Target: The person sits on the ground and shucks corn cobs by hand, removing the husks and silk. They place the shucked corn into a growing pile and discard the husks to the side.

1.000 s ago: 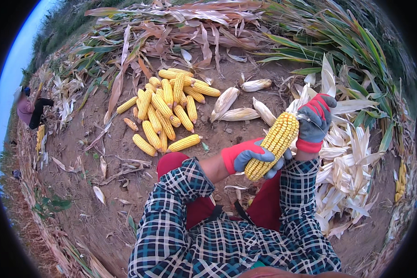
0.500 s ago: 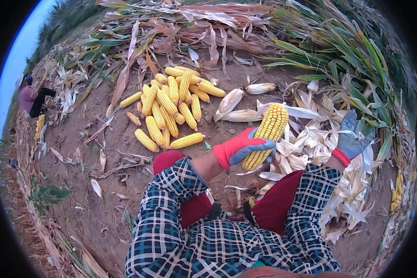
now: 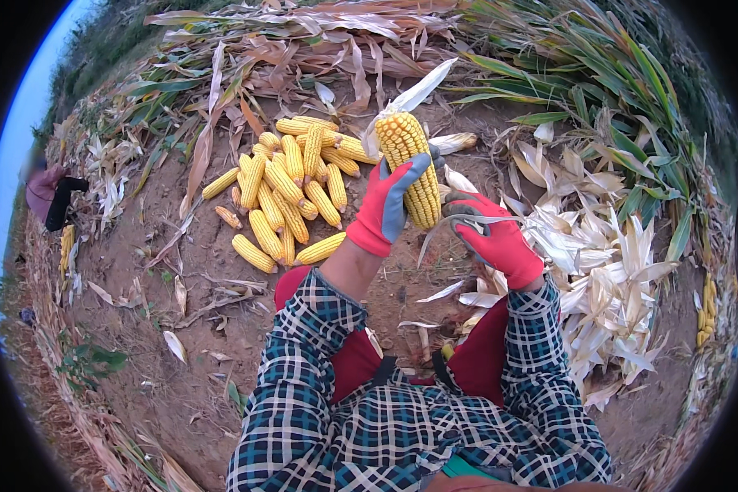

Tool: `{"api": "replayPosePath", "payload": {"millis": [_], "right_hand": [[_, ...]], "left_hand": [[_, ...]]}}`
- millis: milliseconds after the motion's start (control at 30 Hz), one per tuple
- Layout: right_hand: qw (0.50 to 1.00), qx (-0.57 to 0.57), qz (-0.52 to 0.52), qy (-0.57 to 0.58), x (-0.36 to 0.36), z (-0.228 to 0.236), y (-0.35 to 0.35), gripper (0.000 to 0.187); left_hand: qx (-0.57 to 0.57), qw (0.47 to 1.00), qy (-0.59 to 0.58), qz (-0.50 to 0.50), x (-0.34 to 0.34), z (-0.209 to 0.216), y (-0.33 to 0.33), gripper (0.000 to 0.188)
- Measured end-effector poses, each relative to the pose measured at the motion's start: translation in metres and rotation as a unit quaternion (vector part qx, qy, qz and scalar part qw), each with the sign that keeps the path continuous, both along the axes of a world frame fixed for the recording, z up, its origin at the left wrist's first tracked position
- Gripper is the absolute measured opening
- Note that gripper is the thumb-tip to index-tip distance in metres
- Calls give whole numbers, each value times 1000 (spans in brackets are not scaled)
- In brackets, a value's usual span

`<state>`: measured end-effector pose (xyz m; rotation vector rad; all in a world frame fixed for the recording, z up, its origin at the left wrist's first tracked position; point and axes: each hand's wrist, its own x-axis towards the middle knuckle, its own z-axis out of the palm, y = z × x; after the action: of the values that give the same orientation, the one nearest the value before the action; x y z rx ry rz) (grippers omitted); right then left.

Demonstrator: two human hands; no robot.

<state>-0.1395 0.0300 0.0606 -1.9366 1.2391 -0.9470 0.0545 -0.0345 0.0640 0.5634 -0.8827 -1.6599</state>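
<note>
My left hand (image 3: 392, 199), in a red and grey glove, is closed around a yellow ear of corn (image 3: 414, 176), held up in front of me. Its kernels are bare on the side I see. A pale husk leaf (image 3: 425, 86) sticks out beyond the ear's far end. Close to the ear's lower right side, my right hand (image 3: 496, 238), gloved alike, has its fingers curled on a thin strip of dry corn husk (image 3: 467, 220). What lies behind the ear and between the hands is partly hidden.
A heap of bare corn ears (image 3: 283, 184) lies on the soil at the left. Stripped husks (image 3: 607, 287) pile up at the right, near an unhusked ear (image 3: 455, 143). Stalks and leaves (image 3: 615, 107) border the far side. Another person (image 3: 45, 193) sits at far left.
My left hand has lifted the ear up and leftward. The right hand has come from the husk pile to beside it and closed on a husk strip. Pale husk now shows at the ear's far end.
</note>
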Motion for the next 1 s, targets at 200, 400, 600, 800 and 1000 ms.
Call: {"api": "replayPosePath", "payload": {"millis": [200, 400, 600, 800, 1000], "right_hand": [[951, 176, -47, -250, 16, 3, -5, 94], [937, 191, -1, -292, 40, -1, -10, 85], [921, 284, 96, -249, 22, 7, -1, 79], [981, 187, 57, 13, 3, 11, -1, 80], [974, -20, -67, 216, 22, -13, 0, 76]], "left_hand": [[-42, 998, -32, 43, -1, 5, -2, 40], [27, 997, 32, -70, -15, -5, 0, 38], [67, 975, 151, -150, 8, 6, -14, 63], [12, 991, 39, -125, 17, 4, -8, 38], [177, 983, 42, 18, 9, -1, -27, 40]]}}
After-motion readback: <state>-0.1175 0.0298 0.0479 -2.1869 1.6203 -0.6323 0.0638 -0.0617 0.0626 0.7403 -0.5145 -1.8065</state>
